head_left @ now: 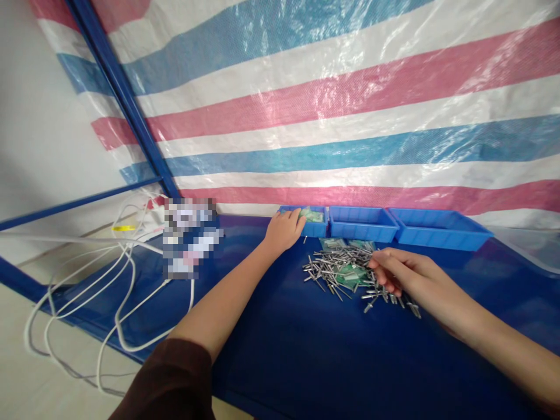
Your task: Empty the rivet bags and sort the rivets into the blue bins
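Observation:
My left hand lies over the front left corner of a blue bin, its fingers stretched out and slightly apart. In that bin are several small clear bags with green on them. My right hand is at the right side of a heaped pile of silver blind rivets, thumb and fingers curled together. What its fingertips hold, if anything, is hidden. A green-marked clear bag lies among the rivets, and another small bag is at the pile's back edge.
Two more blue bins, a middle one and a right one, continue the row on the blue table. White cables loop over the left edge. A striped plastic sheet hangs behind, near a blue metal post.

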`<state>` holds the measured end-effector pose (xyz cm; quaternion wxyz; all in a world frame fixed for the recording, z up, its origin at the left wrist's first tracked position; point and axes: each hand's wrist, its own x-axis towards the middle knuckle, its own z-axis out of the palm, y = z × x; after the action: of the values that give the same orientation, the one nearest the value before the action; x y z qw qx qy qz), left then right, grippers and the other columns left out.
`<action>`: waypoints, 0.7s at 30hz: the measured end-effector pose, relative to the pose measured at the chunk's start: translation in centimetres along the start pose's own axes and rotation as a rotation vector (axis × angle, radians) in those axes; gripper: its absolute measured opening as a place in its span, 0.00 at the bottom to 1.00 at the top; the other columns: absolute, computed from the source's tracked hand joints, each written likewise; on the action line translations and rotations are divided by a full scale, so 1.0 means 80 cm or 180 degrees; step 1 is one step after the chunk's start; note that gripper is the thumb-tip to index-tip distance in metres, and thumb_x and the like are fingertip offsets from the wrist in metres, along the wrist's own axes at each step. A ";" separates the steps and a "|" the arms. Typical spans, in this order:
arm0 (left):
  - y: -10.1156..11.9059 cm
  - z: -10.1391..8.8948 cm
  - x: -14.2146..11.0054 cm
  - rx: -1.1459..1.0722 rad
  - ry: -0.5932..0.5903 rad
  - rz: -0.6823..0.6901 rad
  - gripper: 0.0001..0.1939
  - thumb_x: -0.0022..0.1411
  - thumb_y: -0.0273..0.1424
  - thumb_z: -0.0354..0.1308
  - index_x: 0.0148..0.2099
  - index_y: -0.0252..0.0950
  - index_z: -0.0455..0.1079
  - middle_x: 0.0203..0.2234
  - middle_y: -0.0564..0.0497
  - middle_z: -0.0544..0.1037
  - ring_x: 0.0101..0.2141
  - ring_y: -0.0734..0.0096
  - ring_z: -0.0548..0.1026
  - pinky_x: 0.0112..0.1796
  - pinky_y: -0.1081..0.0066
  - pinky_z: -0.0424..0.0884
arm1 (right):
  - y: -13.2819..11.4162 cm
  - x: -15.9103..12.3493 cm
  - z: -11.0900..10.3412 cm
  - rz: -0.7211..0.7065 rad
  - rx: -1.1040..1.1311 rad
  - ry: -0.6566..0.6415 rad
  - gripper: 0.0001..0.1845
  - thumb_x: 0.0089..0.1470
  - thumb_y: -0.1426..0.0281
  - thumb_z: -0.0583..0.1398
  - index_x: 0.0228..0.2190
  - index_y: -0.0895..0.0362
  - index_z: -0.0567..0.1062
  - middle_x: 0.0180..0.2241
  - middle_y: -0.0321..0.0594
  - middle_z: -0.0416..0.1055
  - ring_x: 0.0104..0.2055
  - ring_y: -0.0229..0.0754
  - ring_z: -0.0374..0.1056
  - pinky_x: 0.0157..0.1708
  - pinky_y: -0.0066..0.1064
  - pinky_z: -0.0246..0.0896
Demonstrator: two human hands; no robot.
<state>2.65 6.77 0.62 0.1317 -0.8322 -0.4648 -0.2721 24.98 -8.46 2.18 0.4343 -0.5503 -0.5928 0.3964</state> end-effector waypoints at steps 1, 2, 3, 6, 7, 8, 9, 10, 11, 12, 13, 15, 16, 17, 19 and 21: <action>0.004 -0.003 -0.002 -0.0024 0.0152 0.0010 0.21 0.68 0.35 0.43 0.57 0.31 0.64 0.50 0.37 0.72 0.51 0.59 0.68 0.54 0.60 0.58 | -0.001 0.000 -0.001 -0.0038 -0.0013 0.0028 0.25 0.49 0.46 0.57 0.24 0.57 0.71 0.18 0.34 0.64 0.20 0.34 0.57 0.19 0.26 0.54; 0.009 -0.008 -0.004 -0.0069 0.0272 0.0071 0.21 0.68 0.36 0.44 0.58 0.31 0.63 0.52 0.37 0.70 0.53 0.58 0.66 0.54 0.60 0.58 | -0.001 0.000 -0.001 -0.0071 -0.0021 0.0058 0.25 0.49 0.47 0.57 0.24 0.57 0.71 0.18 0.34 0.64 0.20 0.34 0.57 0.20 0.26 0.54; 0.016 -0.012 -0.006 -0.0145 0.0319 0.0200 0.21 0.68 0.36 0.44 0.57 0.32 0.63 0.52 0.38 0.69 0.54 0.58 0.65 0.54 0.60 0.58 | -0.002 0.000 -0.002 -0.0100 -0.0027 0.0086 0.24 0.49 0.47 0.57 0.24 0.57 0.71 0.18 0.34 0.64 0.20 0.34 0.57 0.20 0.27 0.54; 0.046 -0.024 -0.015 -0.0623 -0.0158 0.0790 0.20 0.69 0.38 0.41 0.51 0.37 0.70 0.44 0.44 0.74 0.48 0.63 0.70 0.51 0.63 0.62 | -0.002 0.000 -0.005 -0.0160 -0.0038 0.0127 0.23 0.50 0.48 0.57 0.23 0.56 0.70 0.18 0.35 0.64 0.20 0.35 0.57 0.20 0.27 0.53; 0.058 -0.024 -0.019 -0.0792 -0.0410 0.0907 0.20 0.68 0.39 0.41 0.49 0.37 0.71 0.43 0.45 0.75 0.46 0.64 0.70 0.51 0.63 0.63 | -0.001 0.000 -0.005 -0.0171 -0.0051 0.0128 0.23 0.51 0.49 0.57 0.23 0.56 0.70 0.18 0.34 0.64 0.20 0.35 0.57 0.20 0.27 0.53; 0.070 -0.023 -0.023 -0.0884 -0.0571 0.0859 0.21 0.68 0.42 0.42 0.50 0.37 0.71 0.44 0.44 0.74 0.47 0.63 0.70 0.51 0.61 0.63 | -0.001 0.000 -0.005 -0.0177 -0.0071 0.0130 0.22 0.51 0.49 0.57 0.23 0.56 0.70 0.18 0.34 0.64 0.20 0.35 0.57 0.21 0.28 0.53; 0.080 -0.020 -0.027 -0.0927 -0.0714 0.0709 0.23 0.67 0.44 0.42 0.52 0.37 0.69 0.47 0.42 0.73 0.48 0.60 0.69 0.51 0.58 0.63 | 0.000 0.001 -0.006 -0.0182 -0.0102 0.0134 0.22 0.51 0.49 0.56 0.23 0.56 0.70 0.18 0.34 0.64 0.20 0.35 0.57 0.21 0.28 0.52; 0.088 -0.016 -0.030 -0.0943 -0.0873 0.0562 0.25 0.65 0.47 0.43 0.54 0.38 0.68 0.49 0.41 0.72 0.50 0.56 0.69 0.51 0.55 0.64 | 0.000 0.001 -0.006 -0.0191 -0.0141 0.0135 0.22 0.52 0.50 0.56 0.22 0.56 0.69 0.18 0.34 0.64 0.20 0.35 0.57 0.21 0.28 0.52; 0.093 -0.011 -0.033 -0.0952 -0.0984 0.0460 0.26 0.64 0.48 0.44 0.55 0.39 0.67 0.51 0.41 0.71 0.50 0.54 0.68 0.51 0.52 0.63 | 0.001 0.001 -0.006 -0.0203 -0.0181 0.0140 0.23 0.53 0.50 0.55 0.22 0.56 0.69 0.18 0.34 0.64 0.20 0.34 0.57 0.21 0.28 0.52; 0.096 -0.008 -0.035 -0.0969 -0.1058 0.0398 0.25 0.64 0.48 0.44 0.55 0.40 0.67 0.52 0.41 0.70 0.51 0.53 0.68 0.51 0.51 0.63 | 0.001 0.001 -0.007 -0.0220 -0.0222 0.0142 0.23 0.53 0.50 0.55 0.21 0.56 0.69 0.18 0.34 0.64 0.20 0.34 0.57 0.22 0.28 0.52; 0.097 -0.004 -0.036 -0.1000 -0.1105 0.0399 0.24 0.64 0.46 0.45 0.55 0.40 0.68 0.51 0.41 0.70 0.51 0.54 0.68 0.51 0.51 0.63 | 0.002 0.001 -0.007 -0.0245 -0.0262 0.0144 0.23 0.54 0.50 0.54 0.21 0.56 0.69 0.18 0.34 0.64 0.20 0.34 0.57 0.22 0.28 0.52; 0.094 -0.001 -0.035 -0.1068 -0.1106 0.0521 0.20 0.66 0.41 0.44 0.51 0.39 0.71 0.49 0.44 0.72 0.51 0.59 0.68 0.53 0.55 0.62 | 0.003 0.001 -0.007 -0.0315 -0.0337 0.0137 0.24 0.55 0.50 0.53 0.22 0.56 0.69 0.18 0.34 0.63 0.21 0.34 0.57 0.22 0.28 0.52; 0.091 -0.001 -0.033 -0.1071 -0.1090 0.0560 0.19 0.67 0.38 0.43 0.50 0.39 0.72 0.48 0.45 0.74 0.51 0.61 0.68 0.54 0.58 0.62 | 0.003 0.001 -0.007 -0.0356 -0.0378 0.0139 0.24 0.55 0.50 0.53 0.21 0.56 0.69 0.18 0.34 0.63 0.21 0.35 0.57 0.22 0.28 0.52; 0.088 -0.001 -0.032 -0.1046 -0.1081 0.0539 0.19 0.68 0.36 0.41 0.49 0.38 0.72 0.47 0.46 0.75 0.51 0.63 0.68 0.54 0.59 0.61 | 0.003 0.002 -0.007 -0.0397 -0.0435 0.0144 0.25 0.55 0.49 0.53 0.21 0.56 0.69 0.18 0.34 0.63 0.20 0.35 0.57 0.22 0.28 0.52; 0.084 -0.002 -0.028 -0.0936 -0.1101 0.0302 0.20 0.68 0.34 0.40 0.50 0.40 0.71 0.47 0.47 0.75 0.51 0.63 0.68 0.54 0.60 0.62 | 0.003 0.002 -0.007 -0.0473 -0.0592 0.0168 0.25 0.55 0.49 0.52 0.19 0.56 0.68 0.17 0.34 0.63 0.19 0.35 0.56 0.21 0.28 0.51; 0.082 -0.004 -0.026 -0.0835 -0.1232 -0.0010 0.20 0.68 0.35 0.40 0.54 0.43 0.69 0.49 0.48 0.74 0.51 0.61 0.68 0.53 0.58 0.63 | 0.004 0.002 -0.007 -0.0546 -0.0801 0.0211 0.26 0.55 0.50 0.52 0.18 0.56 0.67 0.16 0.34 0.61 0.18 0.35 0.55 0.19 0.27 0.50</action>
<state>7.24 1.69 -0.10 -0.0696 -0.8782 -0.4433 -0.1657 25.59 -8.26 2.09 0.4134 -0.5605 -0.6680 0.2621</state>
